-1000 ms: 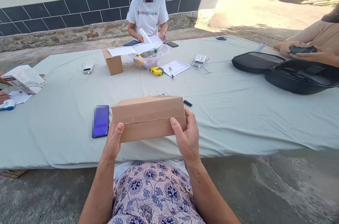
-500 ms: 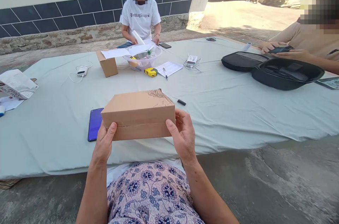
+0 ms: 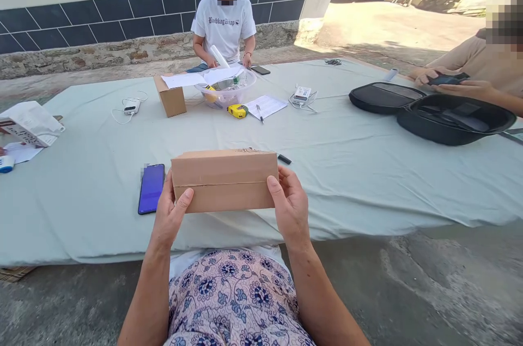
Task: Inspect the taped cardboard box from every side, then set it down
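A closed brown cardboard box is held up in front of me, its long front side facing me. My left hand grips its left end, thumb pressed on the front face. My right hand grips the right end the same way. The box hovers over the near edge of a pale green sheet. A purple phone lies flat just left of the box. A small black object lies behind the box's right end.
A person in a white shirt sits across, by a clear bowl, a small cardboard box, a yellow tape measure and papers. An open black case lies at right beside another person's hands.
The box tipped its top toward me half a second ago, then levelled back so mostly its front side shows. My view swung slightly left and back right.
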`<act>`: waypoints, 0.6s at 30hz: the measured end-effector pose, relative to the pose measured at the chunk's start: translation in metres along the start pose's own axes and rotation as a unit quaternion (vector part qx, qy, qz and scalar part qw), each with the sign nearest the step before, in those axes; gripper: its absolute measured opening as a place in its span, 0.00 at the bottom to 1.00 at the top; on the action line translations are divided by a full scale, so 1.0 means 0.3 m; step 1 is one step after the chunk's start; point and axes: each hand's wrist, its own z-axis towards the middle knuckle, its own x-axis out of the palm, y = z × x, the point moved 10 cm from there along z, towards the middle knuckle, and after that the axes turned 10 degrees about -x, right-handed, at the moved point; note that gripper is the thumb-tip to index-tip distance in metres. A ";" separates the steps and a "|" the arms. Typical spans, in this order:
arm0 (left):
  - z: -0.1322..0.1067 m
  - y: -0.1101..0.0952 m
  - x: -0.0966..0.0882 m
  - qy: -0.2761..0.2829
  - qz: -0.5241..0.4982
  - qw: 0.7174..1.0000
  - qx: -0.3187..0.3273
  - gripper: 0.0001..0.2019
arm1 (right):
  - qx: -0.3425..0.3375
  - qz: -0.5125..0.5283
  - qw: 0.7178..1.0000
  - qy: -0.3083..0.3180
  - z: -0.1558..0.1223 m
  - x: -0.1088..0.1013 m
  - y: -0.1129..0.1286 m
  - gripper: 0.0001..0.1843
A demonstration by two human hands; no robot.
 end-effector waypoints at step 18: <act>0.022 -0.009 -0.067 -0.001 0.012 1.000 -0.028 0.53 | -0.051 -0.071 0.983 0.162 0.009 0.066 0.020 0.59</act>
